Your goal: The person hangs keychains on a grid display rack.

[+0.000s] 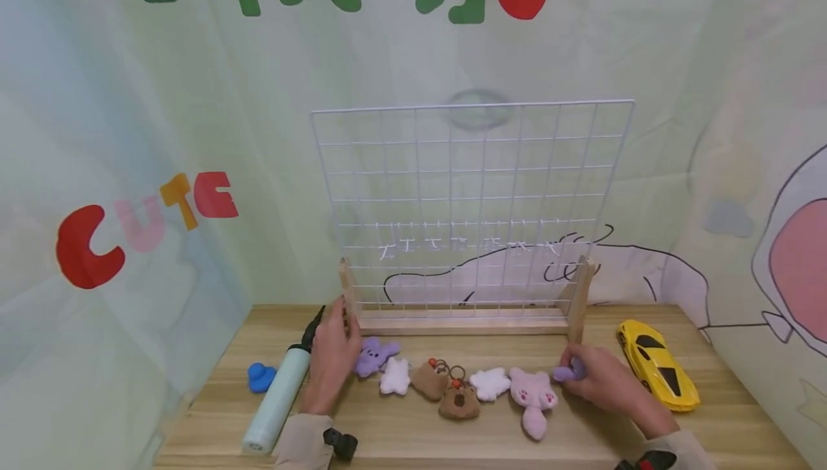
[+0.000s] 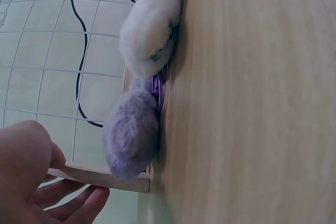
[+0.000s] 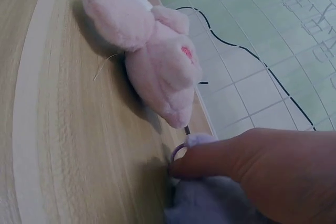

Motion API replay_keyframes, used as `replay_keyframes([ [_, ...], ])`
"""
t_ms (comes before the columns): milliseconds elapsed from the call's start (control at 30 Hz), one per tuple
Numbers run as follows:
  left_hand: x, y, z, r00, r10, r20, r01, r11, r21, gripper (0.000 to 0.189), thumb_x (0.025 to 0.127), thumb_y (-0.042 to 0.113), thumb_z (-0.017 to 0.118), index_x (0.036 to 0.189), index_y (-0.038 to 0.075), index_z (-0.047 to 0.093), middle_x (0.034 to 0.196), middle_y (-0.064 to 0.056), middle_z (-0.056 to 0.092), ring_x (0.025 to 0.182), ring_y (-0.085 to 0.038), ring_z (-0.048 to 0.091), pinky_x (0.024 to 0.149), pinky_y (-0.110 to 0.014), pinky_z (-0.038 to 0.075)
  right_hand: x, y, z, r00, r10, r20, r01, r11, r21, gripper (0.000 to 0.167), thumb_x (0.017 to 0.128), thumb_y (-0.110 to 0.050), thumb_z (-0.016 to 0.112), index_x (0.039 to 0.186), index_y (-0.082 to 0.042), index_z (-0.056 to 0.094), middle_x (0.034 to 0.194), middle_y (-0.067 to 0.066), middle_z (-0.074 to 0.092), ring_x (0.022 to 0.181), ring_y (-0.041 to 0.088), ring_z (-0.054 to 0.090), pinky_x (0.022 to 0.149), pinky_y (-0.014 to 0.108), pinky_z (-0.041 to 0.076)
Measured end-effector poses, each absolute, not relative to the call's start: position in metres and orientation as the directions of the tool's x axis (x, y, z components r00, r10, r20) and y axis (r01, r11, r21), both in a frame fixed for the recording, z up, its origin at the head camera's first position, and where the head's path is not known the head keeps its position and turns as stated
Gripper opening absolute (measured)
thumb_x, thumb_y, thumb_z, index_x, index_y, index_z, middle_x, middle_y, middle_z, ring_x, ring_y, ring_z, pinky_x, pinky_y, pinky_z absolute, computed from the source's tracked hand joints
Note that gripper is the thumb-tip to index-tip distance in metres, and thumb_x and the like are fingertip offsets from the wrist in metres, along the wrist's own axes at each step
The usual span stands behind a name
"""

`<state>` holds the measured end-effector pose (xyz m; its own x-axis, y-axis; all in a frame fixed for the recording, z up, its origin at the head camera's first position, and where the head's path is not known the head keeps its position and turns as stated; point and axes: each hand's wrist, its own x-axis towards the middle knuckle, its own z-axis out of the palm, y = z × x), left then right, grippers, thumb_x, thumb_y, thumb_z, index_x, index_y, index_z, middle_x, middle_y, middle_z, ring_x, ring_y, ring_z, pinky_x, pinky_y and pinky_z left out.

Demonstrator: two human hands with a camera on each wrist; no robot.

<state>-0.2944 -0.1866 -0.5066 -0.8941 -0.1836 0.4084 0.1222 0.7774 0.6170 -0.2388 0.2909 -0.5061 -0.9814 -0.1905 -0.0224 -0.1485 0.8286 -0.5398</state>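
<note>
My left hand is at the left wooden post of a white wire grid rack; in the left wrist view the thumb lies on one side of the wood and the fingers curl round the other. On the right, my right hand pinches a small purple plush keychain, its ring at the thumb tip. Between the hands lies a row of plush keychains: a purple one, white ones, brown ones and a pink one nearest the right hand.
Several white hooks hang in a row on the grid. Left of the left hand are a pale green cylinder with a black tip and a blue rubber duck. A yellow toy car stands at the right. A printed curtain hangs behind the table.
</note>
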Motion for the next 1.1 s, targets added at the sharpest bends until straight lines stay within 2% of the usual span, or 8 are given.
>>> replay_keyframes([
  [100,-0.293,-0.187,-0.508,-0.89,-0.183,0.419,0.129,0.779,0.613,0.046,0.109,0.014,0.06,0.152,0.0,0.052,0.124,-0.03,0.074,0.1,-0.041,0.078,0.077,-0.054,0.065,-0.239,0.29,-0.505,-0.981,-0.192,-0.008,-0.157,0.824,-0.544,0.024,0.089,-0.016,0.088,0.107,-0.017,0.072,0.088,0.001,0.069,0.076,0.016,0.059,0.063,0.031,0.051],
  [233,-0.293,-0.187,-0.509,-0.89,-0.188,0.416,0.117,0.787,0.606,0.045,0.109,0.014,0.06,0.152,0.0,0.052,0.124,-0.03,0.074,0.1,-0.041,0.078,0.077,-0.054,0.064,-0.241,0.292,-0.503,-0.979,-0.197,0.05,-0.191,0.805,-0.561,0.025,0.094,-0.019,0.084,0.117,-0.014,0.077,0.103,0.011,0.078,0.086,0.019,0.069,0.071,0.04,0.062],
  [333,-0.292,-0.188,-0.511,-0.894,-0.186,0.407,0.109,0.792,0.601,0.044,0.11,0.014,0.059,0.151,-0.001,0.052,0.123,-0.03,0.074,0.098,-0.04,0.078,0.075,-0.053,0.064,-0.241,0.291,-0.501,-0.979,-0.177,0.1,-0.201,0.782,-0.59,0.022,0.097,-0.021,0.082,0.115,-0.009,0.076,0.11,0.014,0.079,0.091,0.021,0.072,0.075,0.043,0.064],
  [500,-0.293,-0.188,-0.512,-0.896,-0.176,0.407,0.113,0.797,0.593,0.043,0.11,0.015,0.059,0.149,-0.001,0.053,0.121,-0.03,0.075,0.096,-0.038,0.078,0.074,-0.051,0.065,-0.242,0.287,-0.491,-0.966,-0.116,0.232,-0.235,0.77,-0.592,0.019,0.103,-0.03,0.076,0.108,-0.012,0.077,0.101,0.005,0.08,0.09,0.017,0.074,0.075,0.033,0.063],
  [600,-0.294,-0.188,-0.51,-0.89,-0.178,0.42,0.121,0.796,0.593,0.042,0.11,0.015,0.059,0.148,-0.001,0.054,0.121,-0.03,0.075,0.098,-0.038,0.079,0.075,-0.051,0.065,-0.243,0.283,-0.48,-0.941,-0.088,0.326,-0.275,0.759,-0.59,0.02,0.107,-0.032,0.071,0.11,-0.014,0.078,0.099,0.001,0.081,0.09,0.017,0.075,0.075,0.026,0.061],
  [833,-0.293,-0.186,-0.508,-0.891,-0.184,0.415,0.121,0.785,0.608,0.043,0.11,0.015,0.06,0.149,0.0,0.054,0.124,-0.03,0.075,0.101,-0.039,0.079,0.077,-0.052,0.065,-0.242,0.272,-0.456,-0.892,-0.006,0.452,-0.328,0.697,-0.637,0.025,0.111,-0.031,0.064,0.115,-0.011,0.08,0.11,0.012,0.082,0.1,0.032,0.078,0.073,0.023,0.061],
  [933,-0.293,-0.186,-0.509,-0.891,-0.177,0.419,0.129,0.785,0.606,0.042,0.11,0.014,0.06,0.149,-0.001,0.054,0.124,-0.03,0.075,0.102,-0.04,0.079,0.078,-0.052,0.065,-0.242,0.269,-0.448,-0.877,0.032,0.479,-0.332,0.68,-0.654,0.022,0.108,-0.03,0.069,0.116,-0.012,0.08,0.112,0.011,0.082,0.101,0.025,0.078,0.08,0.02,0.06],
  [1100,-0.294,-0.188,-0.51,-0.892,-0.173,0.418,0.129,0.788,0.602,0.042,0.11,0.014,0.059,0.148,-0.002,0.054,0.124,-0.03,0.074,0.102,-0.039,0.078,0.077,-0.052,0.065,-0.244,0.265,-0.438,-0.832,0.063,0.551,-0.395,0.629,-0.67,0.016,0.104,-0.018,0.075,0.119,-0.013,0.079,0.116,0.009,0.081,0.099,-0.003,0.071,0.087,0.011,0.054],
])
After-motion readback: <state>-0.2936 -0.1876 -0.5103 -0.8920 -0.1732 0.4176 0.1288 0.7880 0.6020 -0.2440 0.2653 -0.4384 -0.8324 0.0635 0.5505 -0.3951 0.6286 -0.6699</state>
